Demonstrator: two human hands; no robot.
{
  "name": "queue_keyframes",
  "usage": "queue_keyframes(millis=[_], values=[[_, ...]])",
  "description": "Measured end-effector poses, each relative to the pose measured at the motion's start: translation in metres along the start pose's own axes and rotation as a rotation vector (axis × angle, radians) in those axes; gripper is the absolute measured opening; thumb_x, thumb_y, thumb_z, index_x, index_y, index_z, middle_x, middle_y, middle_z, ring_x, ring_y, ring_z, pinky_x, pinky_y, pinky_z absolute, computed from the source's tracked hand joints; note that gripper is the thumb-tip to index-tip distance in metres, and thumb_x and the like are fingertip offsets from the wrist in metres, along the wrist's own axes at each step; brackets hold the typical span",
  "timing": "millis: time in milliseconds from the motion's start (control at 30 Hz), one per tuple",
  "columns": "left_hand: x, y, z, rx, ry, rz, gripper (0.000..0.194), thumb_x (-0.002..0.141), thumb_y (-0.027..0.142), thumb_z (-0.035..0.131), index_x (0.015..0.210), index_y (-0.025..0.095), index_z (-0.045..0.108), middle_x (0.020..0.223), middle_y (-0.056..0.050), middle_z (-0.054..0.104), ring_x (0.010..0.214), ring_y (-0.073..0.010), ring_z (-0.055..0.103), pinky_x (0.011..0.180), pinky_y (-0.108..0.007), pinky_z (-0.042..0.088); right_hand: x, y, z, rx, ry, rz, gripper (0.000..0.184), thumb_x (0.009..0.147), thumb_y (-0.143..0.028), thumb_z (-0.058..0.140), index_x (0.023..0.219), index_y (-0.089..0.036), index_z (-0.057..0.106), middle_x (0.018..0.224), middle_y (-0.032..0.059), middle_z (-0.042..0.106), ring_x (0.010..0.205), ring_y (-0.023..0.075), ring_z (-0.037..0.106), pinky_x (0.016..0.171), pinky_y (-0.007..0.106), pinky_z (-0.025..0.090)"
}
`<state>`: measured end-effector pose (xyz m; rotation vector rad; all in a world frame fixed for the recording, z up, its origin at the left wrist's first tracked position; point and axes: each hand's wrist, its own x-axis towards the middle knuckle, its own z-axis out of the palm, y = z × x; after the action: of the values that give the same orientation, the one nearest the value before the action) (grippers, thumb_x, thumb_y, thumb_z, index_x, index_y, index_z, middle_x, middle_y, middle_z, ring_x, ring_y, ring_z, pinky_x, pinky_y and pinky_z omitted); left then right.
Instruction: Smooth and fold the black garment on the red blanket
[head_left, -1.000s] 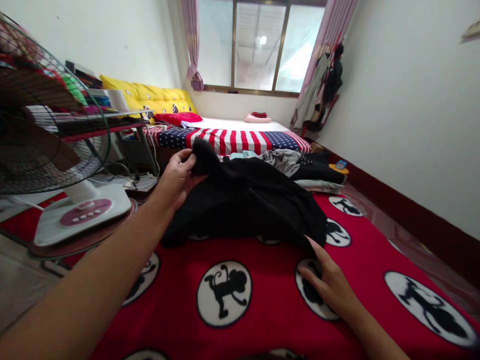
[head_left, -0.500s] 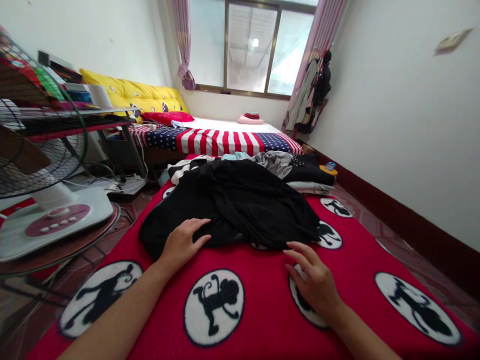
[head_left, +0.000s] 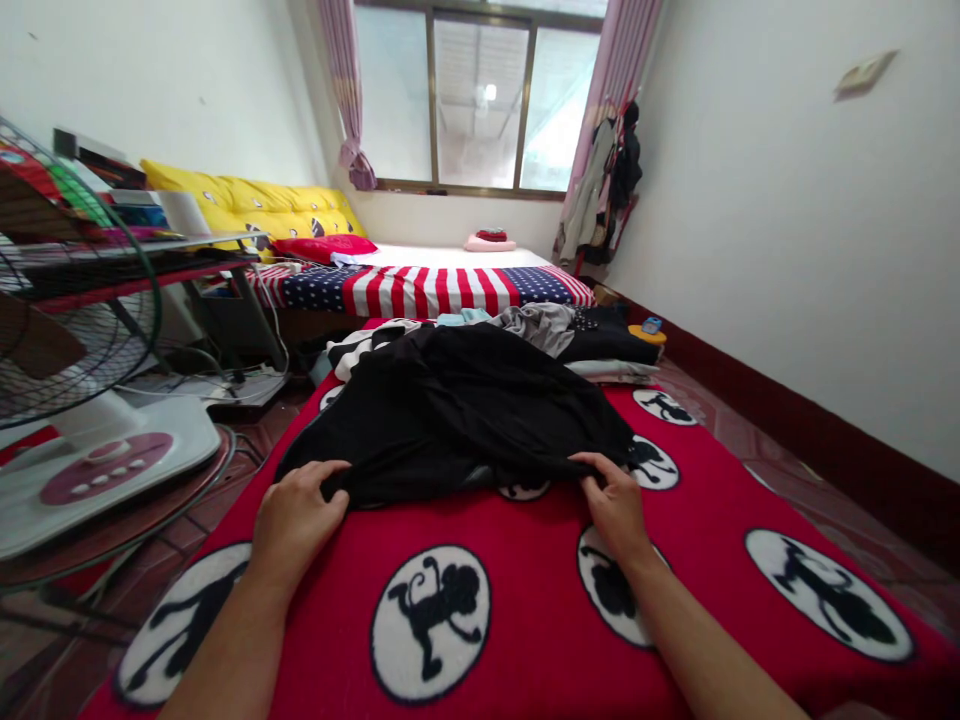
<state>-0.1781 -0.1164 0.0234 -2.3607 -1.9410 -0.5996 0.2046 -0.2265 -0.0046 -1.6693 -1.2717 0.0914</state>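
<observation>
My left hand [head_left: 296, 517] pinches the near edge of the black garment [head_left: 457, 410] with closed fingers; my right hand [head_left: 616, 503] grips the same edge at its right corner; the garment lies crumpled on a red blanket [head_left: 540, 600] with white circles and black monkeys; behind it a pile of clothes [head_left: 570, 335] lies; farther, a mattress with a flag sheet [head_left: 427, 287] is under the window [head_left: 476, 95]; a fan [head_left: 67, 390] stands on the left; the white wall [head_left: 810, 220] is on the right.
</observation>
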Motion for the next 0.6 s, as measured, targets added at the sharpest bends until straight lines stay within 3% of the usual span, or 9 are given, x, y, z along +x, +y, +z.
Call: queue_keyframes(millis=[100,300,467,600], values=[[-0.005,-0.010,0.003,-0.036,0.024,0.014,0.035,0.079,0.027,0.047,0.106,0.023,0.068,0.111,-0.007,0.070,0.099,-0.0284,0.066,0.088,-0.041,0.051,0.001,0.008,-0.013,0.070,0.122,0.144,0.026,0.078,-0.028,0.049,0.091,-0.019,0.069,0.083,0.0029,0.070,0.077,0.0202,0.062,0.072,0.032,0.046],[-0.017,-0.027,0.004,-0.133,0.092,0.033,0.036,0.076,0.029,0.045,0.102,0.021,0.069,0.108,-0.006,0.071,0.098,-0.0264,0.067,0.090,-0.037,0.051,0.009,0.029,-0.041,0.174,0.259,0.202,0.028,0.072,-0.037,0.057,0.088,-0.018,0.070,0.083,0.0042,0.069,0.079,0.0210,0.062,0.073,0.033,0.047],[-0.029,-0.039,-0.028,-0.234,0.080,0.161,0.034,0.070,0.023,0.044,0.093,0.021,0.069,0.099,-0.003,0.074,0.091,-0.0235,0.069,0.087,-0.033,0.051,0.024,0.033,-0.078,0.171,0.229,0.185,0.030,0.068,-0.039,0.063,0.089,-0.019,0.070,0.076,0.0021,0.067,0.074,0.0196,0.060,0.072,0.032,0.047],[-0.044,-0.041,-0.060,-0.308,-0.051,0.268,0.030,0.071,0.021,0.042,0.085,0.021,0.069,0.088,0.000,0.073,0.084,-0.0201,0.068,0.079,-0.026,0.050,0.027,0.032,-0.110,0.172,0.256,0.189,0.025,0.063,-0.036,0.062,0.081,-0.020,0.069,0.070,0.0000,0.064,0.069,0.0183,0.058,0.067,0.029,0.047]])
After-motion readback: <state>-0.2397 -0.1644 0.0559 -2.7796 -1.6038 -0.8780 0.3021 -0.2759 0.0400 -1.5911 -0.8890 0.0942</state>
